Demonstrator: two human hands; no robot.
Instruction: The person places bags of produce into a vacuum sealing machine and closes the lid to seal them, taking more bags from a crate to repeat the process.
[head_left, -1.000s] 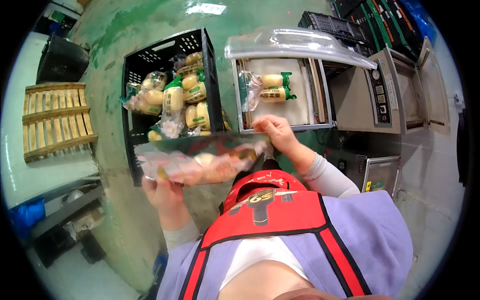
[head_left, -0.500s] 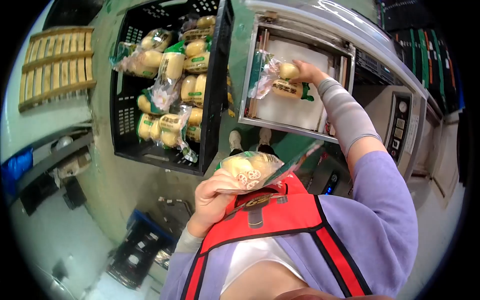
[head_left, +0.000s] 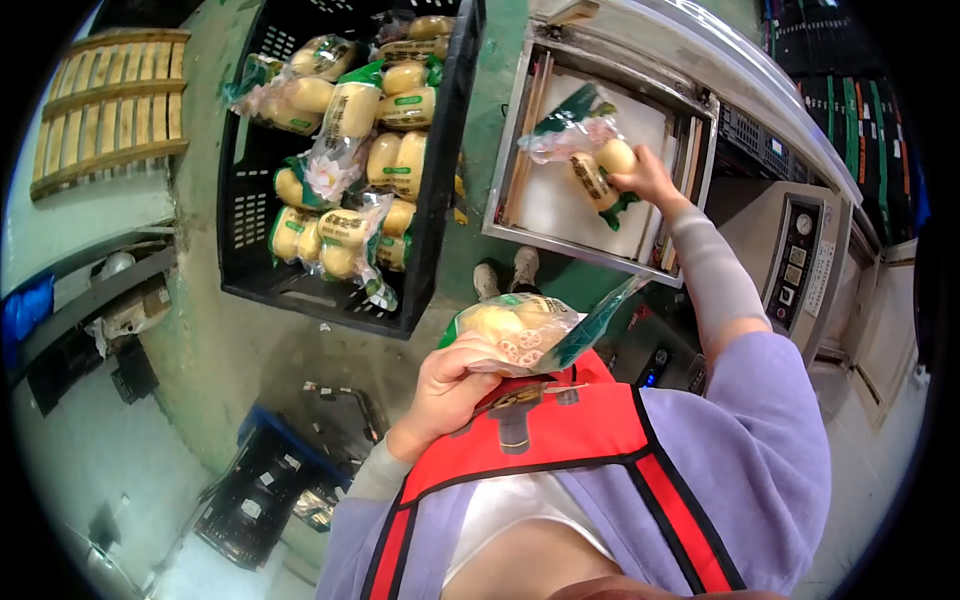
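In front of my chest, my left hand (head_left: 455, 388) is closed on a clear printed bag of lotus root (head_left: 505, 325), whose open-looking loose end points right. My right hand (head_left: 650, 180) reaches forward, its fingers wrapped round the pale root pieces in a second lotus root bag (head_left: 592, 180). That bag is tilted above the white bed of a metal-framed vacuum packing machine (head_left: 545, 240), its loose plastic end toward the far left. Whether it touches the bed, I cannot tell.
Left of the machine, a black crate (head_left: 428, 200) holds several filled lotus root bags (head_left: 350, 115). A control panel (head_left: 797, 260) is at right. Farther left lie a wooden pallet (head_left: 110, 115) and dark shelving (head_left: 110, 290); another black crate (head_left: 255, 500) stands lower left.
My right hand has moved right with its bag, which has turned so its root end points down and its loose end up-left. My left hand keeps its bag at my chest.
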